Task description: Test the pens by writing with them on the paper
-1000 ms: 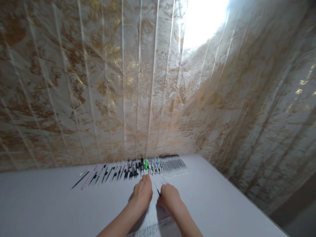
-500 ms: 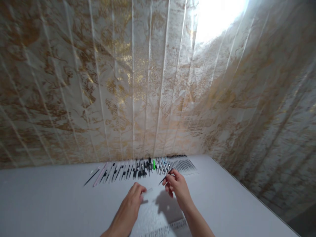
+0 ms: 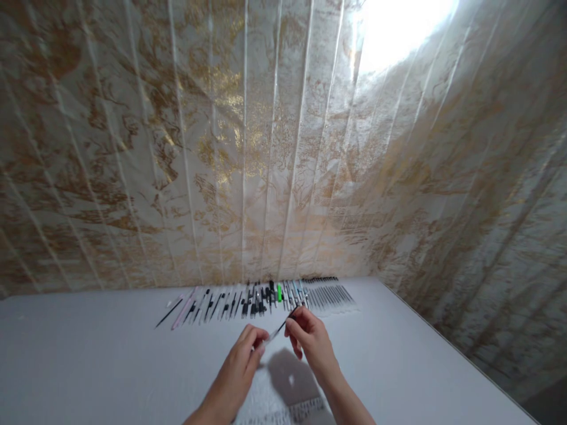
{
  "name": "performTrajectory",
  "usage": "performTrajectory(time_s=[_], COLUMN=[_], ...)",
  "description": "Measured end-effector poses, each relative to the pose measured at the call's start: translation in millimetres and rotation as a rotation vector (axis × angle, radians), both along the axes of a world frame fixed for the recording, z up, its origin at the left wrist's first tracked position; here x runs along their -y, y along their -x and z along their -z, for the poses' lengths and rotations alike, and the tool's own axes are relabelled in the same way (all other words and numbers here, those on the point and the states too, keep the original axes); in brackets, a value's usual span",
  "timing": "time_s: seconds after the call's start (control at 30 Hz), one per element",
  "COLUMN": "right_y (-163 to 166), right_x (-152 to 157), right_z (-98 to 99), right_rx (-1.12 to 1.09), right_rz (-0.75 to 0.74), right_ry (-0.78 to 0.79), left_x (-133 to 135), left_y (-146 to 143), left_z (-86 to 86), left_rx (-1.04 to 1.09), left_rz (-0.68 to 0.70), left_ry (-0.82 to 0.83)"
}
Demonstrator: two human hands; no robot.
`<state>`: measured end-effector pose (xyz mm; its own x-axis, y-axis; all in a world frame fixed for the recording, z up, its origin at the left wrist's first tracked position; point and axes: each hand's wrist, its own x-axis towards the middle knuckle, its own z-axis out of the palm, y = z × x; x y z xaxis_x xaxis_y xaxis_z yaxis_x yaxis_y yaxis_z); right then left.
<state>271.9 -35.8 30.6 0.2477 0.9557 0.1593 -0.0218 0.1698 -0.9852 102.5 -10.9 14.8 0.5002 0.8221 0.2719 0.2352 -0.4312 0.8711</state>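
Note:
Between thumb and fingers, my left hand (image 3: 243, 357) pinches a short clear tube, which looks like a pen barrel (image 3: 269, 338). My right hand (image 3: 313, 337) is closed on a thin dark pen refill (image 3: 284, 323), slanting down to the left. The refill's lower tip meets the open end of the barrel; whether it is inside I cannot tell. Both hands are raised over the white table, and a shadow falls below the right one. Beyond them lies a row of pens and pen parts (image 3: 215, 308), mostly black, clear and white.
A bright green piece (image 3: 279, 293) stands out in the row. To its right lie several thin dark sticks (image 3: 334, 296) side by side. Near the front edge is a clear sheet with dark marks (image 3: 287, 412). Patterned curtain (image 3: 266, 147) hangs behind the white table (image 3: 88, 366).
My right hand has moved down and left, bringing the refill to the barrel. My left hand has turned the barrel up toward it. The view has shifted slightly.

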Motion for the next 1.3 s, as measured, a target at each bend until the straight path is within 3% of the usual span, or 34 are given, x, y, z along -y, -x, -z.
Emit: performTrajectory(time_s=[0.37,0.53,0.77,0.93,1.17,1.3], right_y=[4,1,3,4,2,0], right_x=[19,22,27,32,31,31], right_z=[-39.9,-43.8,-42.1,-48.0,-46.3,-49.9], right_rx=[0.117,0.171,0.75,0.9,0.762,0.624], right_rz=[-0.017,-0.08,0.008,-0.04,0.002,-0.061], right_ry=[-0.062,-0.141,-0.296,-0.32,-0.189,-0.053], left_x=[10,10,2,0,3,3], left_y=[0,3,14,15,18,20], left_z=[-22.0,-34.6,-44.9,-44.5,-52.4,-58.4], left_rx=[0.173,0.13,0.017,-0.038,-0.112,-0.101], left_rz=[0.017,-0.002,-0.004,0.023,0.065,0.11], left_ry=[0.045,-0.041,-0.277,-0.345,-0.304,-0.263])
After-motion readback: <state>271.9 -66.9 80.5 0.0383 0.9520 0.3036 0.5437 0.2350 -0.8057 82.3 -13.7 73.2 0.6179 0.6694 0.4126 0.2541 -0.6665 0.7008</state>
